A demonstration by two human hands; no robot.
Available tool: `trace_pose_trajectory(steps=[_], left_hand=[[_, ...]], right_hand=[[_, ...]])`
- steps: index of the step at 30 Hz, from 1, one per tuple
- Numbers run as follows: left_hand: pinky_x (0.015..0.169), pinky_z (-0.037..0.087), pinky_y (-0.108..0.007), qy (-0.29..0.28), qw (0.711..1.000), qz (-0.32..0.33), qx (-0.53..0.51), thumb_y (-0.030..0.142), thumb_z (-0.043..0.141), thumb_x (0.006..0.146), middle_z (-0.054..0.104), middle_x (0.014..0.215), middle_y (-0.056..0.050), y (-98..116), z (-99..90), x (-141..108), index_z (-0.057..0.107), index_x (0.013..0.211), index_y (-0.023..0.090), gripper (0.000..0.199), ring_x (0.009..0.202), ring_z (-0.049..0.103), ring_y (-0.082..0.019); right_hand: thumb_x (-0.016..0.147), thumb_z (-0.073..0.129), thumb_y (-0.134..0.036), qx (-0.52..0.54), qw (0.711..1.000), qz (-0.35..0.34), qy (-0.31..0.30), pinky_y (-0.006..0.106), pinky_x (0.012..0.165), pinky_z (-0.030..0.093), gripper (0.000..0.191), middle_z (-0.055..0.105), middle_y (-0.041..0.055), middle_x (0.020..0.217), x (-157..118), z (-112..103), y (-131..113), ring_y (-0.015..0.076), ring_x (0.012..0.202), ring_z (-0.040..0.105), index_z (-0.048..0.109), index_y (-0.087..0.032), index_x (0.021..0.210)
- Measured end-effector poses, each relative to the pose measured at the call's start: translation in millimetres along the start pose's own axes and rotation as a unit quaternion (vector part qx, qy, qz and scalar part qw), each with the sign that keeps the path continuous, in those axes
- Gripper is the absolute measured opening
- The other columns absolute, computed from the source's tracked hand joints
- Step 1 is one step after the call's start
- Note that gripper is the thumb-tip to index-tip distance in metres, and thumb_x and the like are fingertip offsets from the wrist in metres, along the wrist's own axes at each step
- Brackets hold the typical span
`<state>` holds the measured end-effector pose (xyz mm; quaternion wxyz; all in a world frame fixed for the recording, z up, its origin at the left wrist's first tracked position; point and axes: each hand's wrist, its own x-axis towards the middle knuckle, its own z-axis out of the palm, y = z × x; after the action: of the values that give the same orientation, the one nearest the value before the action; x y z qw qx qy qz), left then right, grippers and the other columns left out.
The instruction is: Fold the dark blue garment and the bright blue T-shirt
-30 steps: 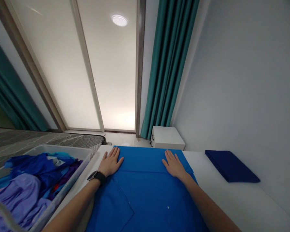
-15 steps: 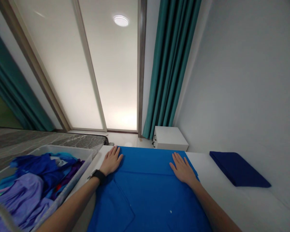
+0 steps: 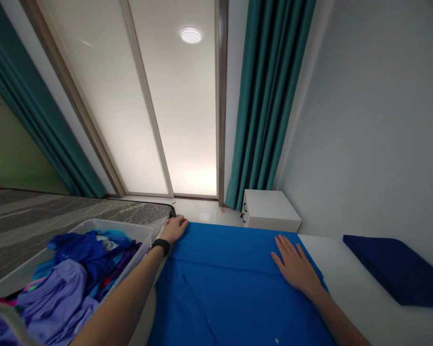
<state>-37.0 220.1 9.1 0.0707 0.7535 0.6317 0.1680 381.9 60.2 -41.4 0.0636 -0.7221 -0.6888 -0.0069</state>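
Note:
A blue garment (image 3: 220,274) with visible seams lies spread over the white table (image 3: 346,288), its far edge along the table's far end. My left hand (image 3: 175,229), wearing a black wristband, is at the garment's far left corner. Its fingers are bent and closed at the cloth's edge; the fingertips are partly hidden. My right hand (image 3: 296,264) rests flat on the garment near its right edge, fingers stretched out.
At left, a white bin (image 3: 144,233) holds a heap of blue and purple clothes (image 3: 57,293). A folded navy cloth (image 3: 400,269) lies at right by the wall. Beyond the table stands a white cabinet (image 3: 272,204). A grey striped mattress (image 3: 75,209) is behind the bin.
My left hand has gone from lying flat with fingers stretched to bent fingers at the garment's far left corner. My right hand stays flat on the cloth. The view has turned slightly left.

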Motion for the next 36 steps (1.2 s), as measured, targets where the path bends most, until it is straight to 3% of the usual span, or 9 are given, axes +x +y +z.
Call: trace_pose_trajectory(steps=[11, 17, 21, 23, 27, 30, 36], left_hand=[[0.09, 0.046, -0.033, 0.03, 0.995, 0.025, -0.095, 0.035, 0.051, 0.084, 0.071, 0.101, -0.007, -5.3, -0.9, -4.6, 0.067, 0.097, 0.019, 0.026, 0.099, 0.063, -0.023], [0.083, 0.051, -0.03, 0.042, 0.986, 0.027, -0.156, 0.034, 0.047, 0.086, 0.071, 0.094, -0.005, 7.3, -10.3, -12.1, 0.064, 0.101, 0.017, 0.028, 0.089, 0.066, -0.02], [0.086, 0.05, -0.03, 0.057, 0.981, 0.062, -0.174, 0.032, 0.051, 0.086, 0.07, 0.098, -0.005, 32.5, -23.1, -35.1, 0.064, 0.102, 0.017, 0.026, 0.091, 0.064, -0.019], [0.087, 0.049, -0.031, 0.066, 0.976, 0.113, -0.171, 0.03, 0.052, 0.087, 0.069, 0.102, -0.006, 47.8, -25.9, -54.6, 0.064, 0.106, 0.018, 0.025, 0.093, 0.063, -0.019], [0.089, 0.047, -0.035, 0.036, 0.974, 0.199, -0.099, 0.025, 0.052, 0.089, 0.068, 0.101, -0.005, 69.9, -18.7, -92.7, 0.065, 0.104, 0.022, 0.02, 0.096, 0.061, -0.021], [0.089, 0.047, -0.035, 0.01, 0.974, 0.209, -0.082, 0.022, 0.053, 0.089, 0.068, 0.101, -0.005, 74.1, -7.7, -105.9, 0.065, 0.102, 0.023, 0.018, 0.097, 0.06, -0.021], [0.089, 0.045, -0.036, -0.008, 0.973, 0.213, -0.087, 0.021, 0.055, 0.088, 0.068, 0.098, -0.004, 70.6, 3.8, -104.9, 0.068, 0.095, 0.023, 0.015, 0.095, 0.059, -0.022]], right_hand=[[0.093, 0.02, -0.057, -0.009, 1.0, 0.003, 0.0, 0.049, 0.119, 0.011, 0.072, 0.028, 0.008, 0.156, -0.6, -1.6, -0.6, 0.0244, 0.145, 0.021, 0.031, -0.013, 0.15], [0.093, 0.019, -0.057, -0.019, 1.0, 0.003, -0.003, 0.048, 0.119, 0.011, 0.072, 0.027, 0.0067, 0.157, 0.1, -0.9, -0.2, 0.0235, 0.145, 0.021, 0.032, -0.015, 0.15], [0.094, 0.018, -0.055, -0.023, 1.0, 0.009, -0.009, 0.048, 0.119, 0.01, 0.072, 0.026, 0.0077, 0.157, 0.1, -2.3, -1.7, 0.0236, 0.145, 0.02, 0.031, -0.012, 0.15], [0.094, 0.019, -0.055, -0.019, 1.0, 0.01, -0.011, 0.048, 0.119, 0.01, 0.072, 0.026, 0.0083, 0.157, -0.1, -3.0, -2.5, 0.0241, 0.145, 0.02, 0.03, -0.011, 0.15], [0.095, 0.019, -0.055, -0.015, 1.0, 0.009, -0.014, 0.048, 0.119, 0.008, 0.072, 0.026, 0.0085, 0.157, 0.0, -4.3, -3.0, 0.0237, 0.146, 0.018, 0.029, -0.011, 0.151], [0.095, 0.018, -0.055, -0.017, 1.0, 0.01, -0.02, 0.047, 0.119, 0.007, 0.072, 0.025, 0.0085, 0.157, 0.4, -6.0, -3.3, 0.0228, 0.146, 0.017, 0.028, -0.011, 0.151], [0.096, 0.02, -0.053, -0.004, 1.0, 0.008, -0.026, 0.048, 0.119, 0.007, 0.07, 0.023, 0.009, 0.158, -0.7, -10.1, -5.7, 0.0232, 0.146, 0.016, 0.027, -0.011, 0.151]])
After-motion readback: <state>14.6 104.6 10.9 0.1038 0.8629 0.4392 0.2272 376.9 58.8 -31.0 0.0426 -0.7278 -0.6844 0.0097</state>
